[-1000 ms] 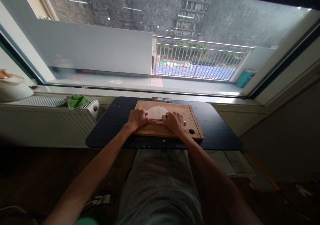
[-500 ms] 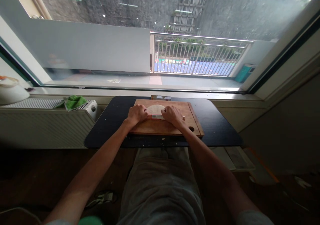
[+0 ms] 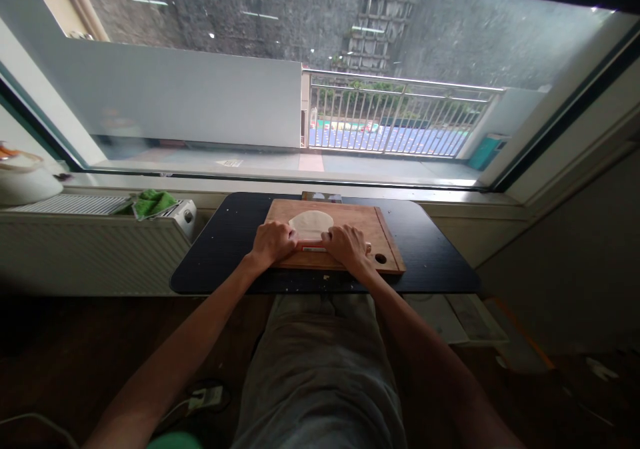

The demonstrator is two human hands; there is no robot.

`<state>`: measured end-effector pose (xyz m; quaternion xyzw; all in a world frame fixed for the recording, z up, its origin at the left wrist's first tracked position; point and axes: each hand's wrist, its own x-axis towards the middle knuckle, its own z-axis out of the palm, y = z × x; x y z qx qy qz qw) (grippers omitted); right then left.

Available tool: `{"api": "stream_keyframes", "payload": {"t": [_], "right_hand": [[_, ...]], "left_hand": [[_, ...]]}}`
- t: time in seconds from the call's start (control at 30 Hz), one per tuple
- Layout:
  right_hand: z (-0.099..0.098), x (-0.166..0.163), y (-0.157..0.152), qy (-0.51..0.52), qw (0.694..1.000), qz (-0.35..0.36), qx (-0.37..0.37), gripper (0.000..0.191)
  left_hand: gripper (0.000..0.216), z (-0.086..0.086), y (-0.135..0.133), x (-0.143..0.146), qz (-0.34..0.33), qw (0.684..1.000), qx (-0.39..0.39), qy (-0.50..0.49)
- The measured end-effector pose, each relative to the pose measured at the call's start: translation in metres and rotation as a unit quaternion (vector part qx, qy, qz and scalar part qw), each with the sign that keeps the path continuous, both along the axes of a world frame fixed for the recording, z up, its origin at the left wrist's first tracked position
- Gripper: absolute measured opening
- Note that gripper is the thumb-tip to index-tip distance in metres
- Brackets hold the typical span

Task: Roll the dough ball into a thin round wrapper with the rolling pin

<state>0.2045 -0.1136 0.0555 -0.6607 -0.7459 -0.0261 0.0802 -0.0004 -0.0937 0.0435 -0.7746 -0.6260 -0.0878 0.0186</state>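
Observation:
A flat round of pale dough [image 3: 311, 222] lies on a wooden cutting board [image 3: 360, 226] on a small black table [image 3: 430, 256]. Across the near edge of the dough lies a rolling pin [image 3: 311, 244], mostly hidden under my hands. My left hand [image 3: 273, 242] presses on the pin's left part with fingers curled over it. On the pin's right part rests my right hand [image 3: 346, 244], fingers bent over it. A small end of the pin shows past my right hand, near the round hole in the board.
A white radiator [image 3: 85, 236] with a green cloth [image 3: 153, 202] on top stands left of the table. A white pot [image 3: 23, 179] sits at the far left. A large window [image 3: 300, 89] with a sill runs behind. My lap is below the table; cables lie on the dark floor.
My hands and the pin went forward over the dough half a second ago, then came back toward me, so more of the dough round shows now.

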Motion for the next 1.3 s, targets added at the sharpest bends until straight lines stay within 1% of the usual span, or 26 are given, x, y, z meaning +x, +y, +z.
{"api": "stream_keyframes", "payload": {"t": [0.1,0.2,0.37,0.5,0.7,0.77,0.93,1.07,1.2,1.27,1.3], "right_hand": [[-0.002,0.002,-0.009,-0.002,1.000,0.009,0.002,0.043],[-0.004,0.006,-0.014,-0.003,1.000,0.024,0.010,0.042],[-0.004,0.008,-0.009,-0.011,0.999,0.034,-0.004,0.044],[-0.001,0.006,0.003,-0.002,1.000,0.029,-0.010,0.044],[0.001,0.008,0.033,0.031,0.998,0.028,-0.036,0.044],[0.001,0.008,0.043,0.038,0.999,0.024,-0.026,0.044],[0.007,0.007,0.068,0.044,0.999,0.009,0.022,0.047],[0.011,0.009,0.086,0.058,0.998,0.001,0.026,0.043],[0.013,0.012,0.090,0.080,0.996,-0.010,0.038,0.044],[0.013,0.013,0.085,0.076,0.996,0.007,0.054,0.045],[0.013,0.013,0.081,0.070,0.995,0.027,0.060,0.045]], "left_hand": [[0.055,-0.002,-0.014,-0.001,-0.009,1.000,0.002,-0.004],[0.056,-0.004,-0.023,-0.002,-0.004,1.000,0.018,-0.005],[0.055,-0.005,-0.023,-0.002,0.005,1.000,0.018,-0.012],[0.054,-0.002,-0.008,-0.001,0.000,1.000,0.009,-0.010],[0.052,0.004,0.022,0.001,0.009,1.000,-0.012,-0.008],[0.052,0.005,0.031,0.001,0.011,1.000,-0.012,-0.007],[0.051,0.008,0.060,0.003,0.042,0.999,0.015,-0.030],[0.052,0.010,0.086,0.010,0.051,0.998,0.017,-0.042],[0.051,0.011,0.101,0.016,0.048,0.998,0.013,-0.038],[0.052,0.011,0.100,0.015,0.043,0.998,0.015,-0.035],[0.052,0.010,0.098,0.015,0.041,0.998,0.017,-0.034]]}}
